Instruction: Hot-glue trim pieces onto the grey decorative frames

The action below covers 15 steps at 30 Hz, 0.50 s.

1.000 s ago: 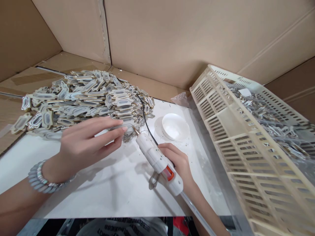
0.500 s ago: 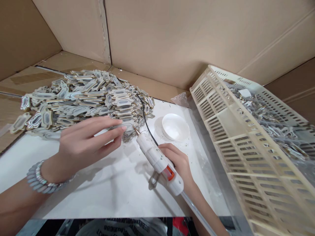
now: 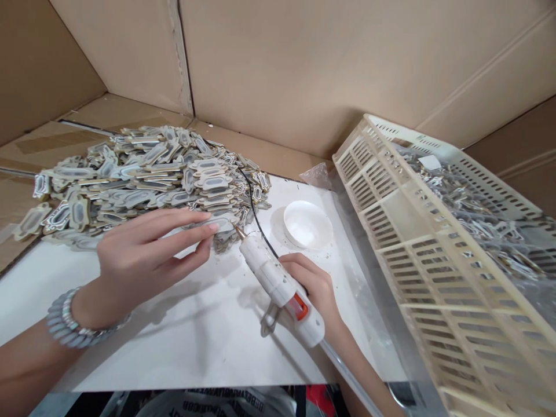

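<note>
My right hand is wrapped around a white hot glue gun with an orange window and a clear glue stick in its rear. The metal nozzle points up and left, at the right end of a small grey frame-shaped plate. Whether the tip touches it I cannot tell. Thumb and fingers of my left hand pinch that plate at its left end, above the white table. Just behind lies a big heap of similar plates. Beneath the gun is a grey looped piece, partly covered.
A white bowl stands right of the heap. A cream slatted plastic crate on the right holds bagged metal pieces. The gun's black cord runs back past the heap. Cardboard walls enclose the back.
The whole view has shifted slightly, with the heap, bowl and crate a little further left. Both hands keep their hold, and the nozzle stays by the plate's right end.
</note>
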### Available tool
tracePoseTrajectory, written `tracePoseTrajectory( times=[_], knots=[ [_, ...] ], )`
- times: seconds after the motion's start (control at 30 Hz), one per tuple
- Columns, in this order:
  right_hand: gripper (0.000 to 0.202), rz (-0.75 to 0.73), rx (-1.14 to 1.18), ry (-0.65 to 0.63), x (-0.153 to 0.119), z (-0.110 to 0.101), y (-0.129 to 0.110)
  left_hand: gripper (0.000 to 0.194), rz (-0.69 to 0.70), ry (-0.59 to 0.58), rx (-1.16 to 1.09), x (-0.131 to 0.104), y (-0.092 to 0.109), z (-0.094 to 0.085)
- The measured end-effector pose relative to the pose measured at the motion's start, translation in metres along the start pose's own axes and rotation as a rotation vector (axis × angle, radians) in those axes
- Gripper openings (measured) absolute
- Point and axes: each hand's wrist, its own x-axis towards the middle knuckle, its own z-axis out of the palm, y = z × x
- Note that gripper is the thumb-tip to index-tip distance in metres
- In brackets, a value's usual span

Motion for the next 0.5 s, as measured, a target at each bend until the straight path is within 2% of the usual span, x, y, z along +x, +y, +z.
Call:
tracePoseTrajectory(
  times=[0.17,0.33,0.5],
  knots=[
    [0.02,0.005,-0.004,0.015,0.003,-0.003,-0.002,0.022,-0.05,0.024,-0.102,-0.002,0.001,0.001],
    [0.008,0.032,0.022,0.134,0.009,-0.005,-0.005,0.015,-0.081,0.003,-0.304,-0.001,0.014,0.006],
    [0.024,0.203,0.202,0.076,0.009,-0.001,-0.012,0.015,-0.161,-0.067,-0.517,-0.002,0.036,0.009]
  ],
)
